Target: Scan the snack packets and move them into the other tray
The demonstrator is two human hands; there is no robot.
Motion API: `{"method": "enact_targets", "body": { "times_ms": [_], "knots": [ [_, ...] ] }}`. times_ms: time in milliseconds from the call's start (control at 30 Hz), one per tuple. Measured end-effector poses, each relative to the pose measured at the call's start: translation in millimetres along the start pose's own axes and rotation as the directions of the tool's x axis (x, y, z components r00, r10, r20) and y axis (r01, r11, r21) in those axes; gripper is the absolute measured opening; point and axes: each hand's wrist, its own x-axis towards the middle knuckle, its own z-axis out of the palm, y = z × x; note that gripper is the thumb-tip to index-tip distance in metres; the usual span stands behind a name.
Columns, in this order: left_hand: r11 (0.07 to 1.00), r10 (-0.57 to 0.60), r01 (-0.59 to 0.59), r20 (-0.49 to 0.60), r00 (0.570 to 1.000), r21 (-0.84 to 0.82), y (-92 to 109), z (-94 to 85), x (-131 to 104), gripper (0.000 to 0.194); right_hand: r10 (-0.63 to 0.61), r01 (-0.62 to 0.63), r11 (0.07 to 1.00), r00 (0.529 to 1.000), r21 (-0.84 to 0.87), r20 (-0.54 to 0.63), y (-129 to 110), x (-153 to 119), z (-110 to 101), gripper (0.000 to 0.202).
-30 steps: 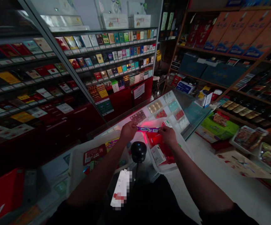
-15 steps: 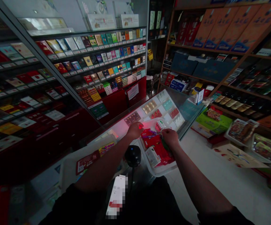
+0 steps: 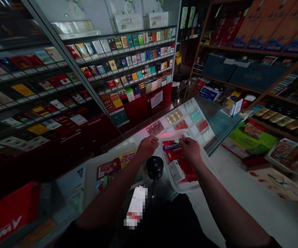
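Over the left rim of the right white tray [image 3: 176, 186], my left hand [image 3: 149, 146] is closed; what it holds, if anything, is too small to make out. My right hand [image 3: 190, 148] is closed in a pinch above the same tray, at the end of a purple item [image 3: 171, 146]. Red packages [image 3: 190, 169] and a white box [image 3: 176, 171] lie in this tray, and a small white and green box [image 3: 187, 134] sits by its far rim. Between the two trays stands a black scanner [image 3: 154, 167].
A second white tray [image 3: 87, 179] with a dark red packet [image 3: 108, 168] and a yellow packet [image 3: 127, 158] stands left. Glass counter [image 3: 217, 134] runs behind. Shelves of small packs [image 3: 130, 41] rise beyond; a red box [image 3: 12, 213] is lower left.
The view has swung left, so the scene sits further right. The purple item now lies at my right hand only, and my left hand is further from it.
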Motion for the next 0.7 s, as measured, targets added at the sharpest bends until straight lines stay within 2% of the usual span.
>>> {"method": "enact_targets", "body": {
  "times_ms": [100, 233, 300, 433, 500, 600, 700],
  "knots": [
    [1.0, -0.03, 0.031, -0.063, 0.998, -0.001, -18.2, -21.4, -24.6, 0.021, -0.07, 0.068, 0.996, 0.997, 0.053, 0.043, -24.3, -13.3, 9.4, 0.027],
    [0.994, -0.106, 0.106, -0.141, 0.984, -0.011, -58.1, -56.0, -57.8, 0.025, -0.119, 0.103, 0.985, 0.985, 0.137, 0.121, -53.6, -33.2, 26.7, 0.025],
    [0.98, -0.195, 0.199, -0.204, 0.959, -0.003, -80.6, -73.9, -74.3, 0.027, -0.153, 0.127, 0.98, 0.973, 0.156, 0.17, -64.8, -43.9, 38.5, 0.025],
    [0.926, -0.362, 0.376, -0.306, 0.88, -0.014, -120.5, -101.3, -106.3, 0.03, -0.196, 0.148, 0.973, 0.934, 0.177, 0.298, -81.3, -68.6, 68.2, 0.022],
    [0.913, -0.395, 0.407, -0.312, 0.864, -0.027, -135.3, -108.4, -119.0, 0.034, -0.176, 0.122, 0.979, 0.91, 0.161, 0.377, -88.9, -82.2, 84.6, 0.021],
    [0.916, -0.359, 0.394, -0.291, 0.887, 0.07, -148.6, -111.6, -129.2, 0.033, -0.16, 0.132, 0.987, 0.858, 0.091, 0.488, -100.6, -101.3, 109.9, 0.027],
    [0.911, -0.34, 0.386, -0.268, 0.901, 0.143, -153.5, -109.6, -129.2, 0.029, -0.143, 0.154, 0.988, 0.783, 0.034, 0.605, -108.0, -116.6, 136.7, 0.038]
  ]
}}
